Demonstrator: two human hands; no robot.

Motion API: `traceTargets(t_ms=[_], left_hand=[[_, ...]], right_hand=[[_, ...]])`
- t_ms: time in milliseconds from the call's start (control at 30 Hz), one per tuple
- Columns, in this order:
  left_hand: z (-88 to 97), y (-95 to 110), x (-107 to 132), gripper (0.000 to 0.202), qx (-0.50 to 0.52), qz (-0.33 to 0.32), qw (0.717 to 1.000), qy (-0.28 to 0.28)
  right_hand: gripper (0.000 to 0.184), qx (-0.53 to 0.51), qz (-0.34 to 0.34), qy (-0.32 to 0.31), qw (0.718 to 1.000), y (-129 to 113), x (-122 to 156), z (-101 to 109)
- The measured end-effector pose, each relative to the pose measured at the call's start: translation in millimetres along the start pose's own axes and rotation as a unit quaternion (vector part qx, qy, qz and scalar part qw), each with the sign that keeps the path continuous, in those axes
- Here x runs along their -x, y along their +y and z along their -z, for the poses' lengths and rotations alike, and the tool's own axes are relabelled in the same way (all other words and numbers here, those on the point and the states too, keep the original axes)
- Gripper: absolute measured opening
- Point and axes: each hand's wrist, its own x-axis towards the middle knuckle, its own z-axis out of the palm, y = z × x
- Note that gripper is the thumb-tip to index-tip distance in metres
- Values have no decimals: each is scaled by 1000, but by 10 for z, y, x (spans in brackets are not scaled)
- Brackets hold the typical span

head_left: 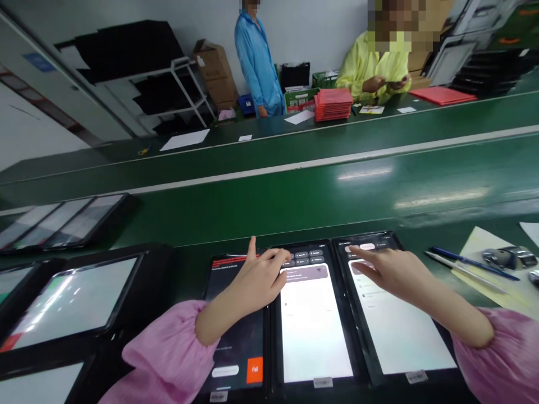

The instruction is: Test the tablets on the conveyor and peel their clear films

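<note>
Three tablets lie side by side in front of me, screens lit. The left tablet [240, 348] has a dark screen with red text on top and an orange "Fail" box. Mostly white screens with grey buttons at the top show on the middle tablet [315, 331] and the right tablet [408, 336]. My left hand [261, 275] is over the upper left and middle tablets, fingers apart, some bent, holding nothing. With fingers stretched out, my right hand [391, 269] is at the top of the right tablet; whether a fingertip touches the screen I cannot tell.
More tablets [80, 297] lie in black trays at my left. At right are a blue pen [471, 262], a white pen [465, 272] and yellow paper [484, 247]. Beyond the green conveyor [269, 196], a co-worker in yellow [357, 62] sits near stacked red sheets [332, 105]; another, in blue [256, 62], stands.
</note>
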Motion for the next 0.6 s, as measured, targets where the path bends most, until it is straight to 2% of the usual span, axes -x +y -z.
traceTargets(t_ms=[200,267,333,400,467,500,600], left_hand=[[17,-53,-31,23,-12,-20,1000,6],[29,-61,-44,24,-6,-17,1000,3],[45,-58,-52,24,0,-13,1000,-1],[67,-39,-56,24,3,-7,1000,-11],[88,-2,-62,25,5,0,1000,-25],[96,21,-69,26,4,4,1000,-31],[102,85,-100,30,0,15,999,-41]], right_hand=[[44,33,-4,37,999,-17,19,-20],[47,38,5,62,997,-14,78,-2],[54,45,22,119,992,-60,174,40],[56,47,59,207,975,-182,291,93],[49,27,114,265,957,-380,407,133],[46,9,142,272,952,-499,457,138],[43,-40,214,238,946,-870,546,80]])
